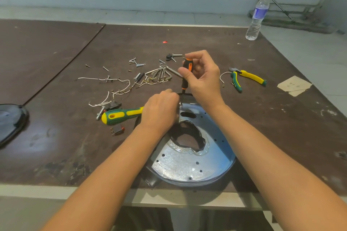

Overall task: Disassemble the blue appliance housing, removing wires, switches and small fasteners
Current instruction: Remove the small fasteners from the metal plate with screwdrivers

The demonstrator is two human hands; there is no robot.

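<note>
Right hand (201,75) grips orange-black screwdriver (186,73) upright, tip down at far rim of blue housing (189,163); left hand (161,110) curled on that rim beside it. Housing lies at counter (272,118) near edge; pulled wires (112,88), screws (136,61), pliers (244,78) beyond.

We reach both bare forearms forward, angled toward each other. Our right grip (202,77) is raised, thumb and fingers curled round the handle of a small screwdriver (186,67) held upright. Our left grip (160,110) sits lower, knuckles up, its fingers curled under and hidden from us.
</note>
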